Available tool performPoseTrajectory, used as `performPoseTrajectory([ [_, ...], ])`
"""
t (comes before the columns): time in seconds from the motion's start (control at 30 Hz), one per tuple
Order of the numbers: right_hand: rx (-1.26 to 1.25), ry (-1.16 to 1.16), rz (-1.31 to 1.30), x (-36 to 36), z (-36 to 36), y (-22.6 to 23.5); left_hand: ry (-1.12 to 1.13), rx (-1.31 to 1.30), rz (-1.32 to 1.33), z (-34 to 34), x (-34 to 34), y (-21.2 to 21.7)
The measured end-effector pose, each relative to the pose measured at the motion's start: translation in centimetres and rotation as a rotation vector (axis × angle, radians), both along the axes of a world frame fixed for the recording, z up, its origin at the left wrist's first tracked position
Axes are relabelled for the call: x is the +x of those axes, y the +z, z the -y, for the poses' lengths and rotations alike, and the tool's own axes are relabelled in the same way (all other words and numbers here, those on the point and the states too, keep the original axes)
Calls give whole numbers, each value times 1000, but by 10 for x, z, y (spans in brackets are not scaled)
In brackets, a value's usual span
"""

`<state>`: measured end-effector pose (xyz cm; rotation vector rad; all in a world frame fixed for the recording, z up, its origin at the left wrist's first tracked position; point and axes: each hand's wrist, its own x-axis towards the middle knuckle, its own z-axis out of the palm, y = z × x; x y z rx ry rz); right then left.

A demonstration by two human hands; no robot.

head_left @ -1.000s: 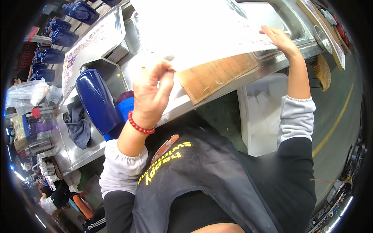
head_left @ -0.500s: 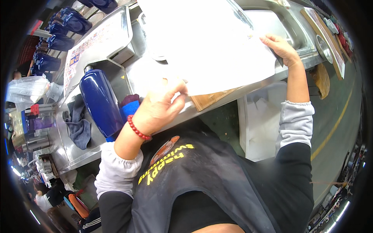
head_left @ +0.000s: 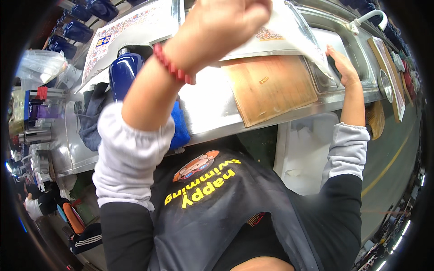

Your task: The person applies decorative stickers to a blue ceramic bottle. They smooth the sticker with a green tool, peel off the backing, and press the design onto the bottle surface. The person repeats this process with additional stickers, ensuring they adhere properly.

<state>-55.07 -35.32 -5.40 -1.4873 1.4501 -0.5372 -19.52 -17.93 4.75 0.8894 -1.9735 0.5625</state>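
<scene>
Steel counter (head_left: 217, 122), left hand (head_left: 221, 22) clenched on white sheet (head_left: 289, 27), right hand (head_left: 343, 67) flat, fingers extended, on sheet's edge

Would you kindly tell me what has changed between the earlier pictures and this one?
The left hand has risen toward the camera, lifting the white sheet it grips. That uncovers more of the wooden board. The right hand stays at the sheet's far edge by the steel sink. The blue bottle has not moved.
</scene>
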Motion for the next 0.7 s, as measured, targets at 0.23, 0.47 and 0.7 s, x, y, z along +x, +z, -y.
performPoseTrajectory([
  [0.23, 127, -8, 236, -14, 13, 15, -197, 803, -591, -27, 10, 25],
  [0.47, -58, 80, 89, -4, -8, 6, -65, 781, -261, -78, -2, -24],
  [0.7, -164, 204, -561, 19, -10, 3, 42, 1154, -29, -107, -15, -67],
])
